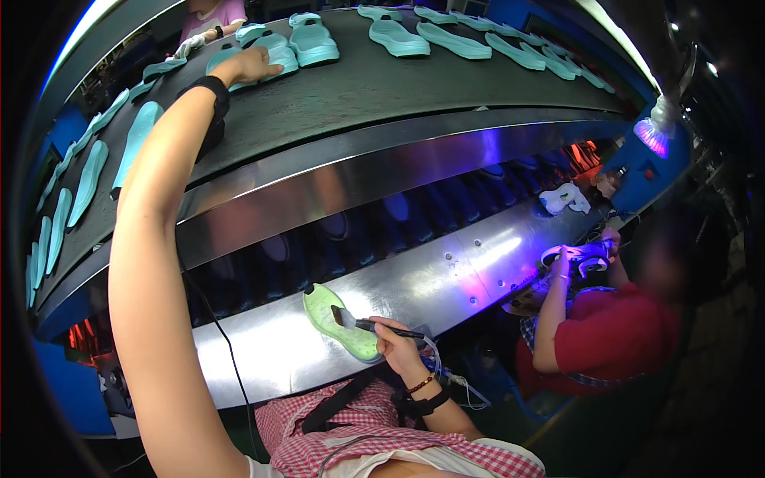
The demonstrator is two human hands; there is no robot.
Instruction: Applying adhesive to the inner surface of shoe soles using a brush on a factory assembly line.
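Observation:
My left hand point(245, 67) reaches far out over the dark conveyor belt. Its fingers are bent over a pale teal shoe sole point(280, 54) in the far row, and the fingertips are partly hidden. Close to my body, my right hand point(394, 344) is closed round the black handle of a brush point(368, 325) with a thin tube behind it. The bristles touch or hover just over a yellow-green shoe sole point(320, 309), which lies hollow side up on the metal ledge point(267, 350).
More teal soles point(398, 37) line the belt point(382, 88). Below the belt's steel side runs a dark slot with soles in it. A black cable point(227, 338) hangs at left. On the right, a co-worker in red point(590, 331) handles a shoe part point(586, 256) beside a lamp point(657, 131).

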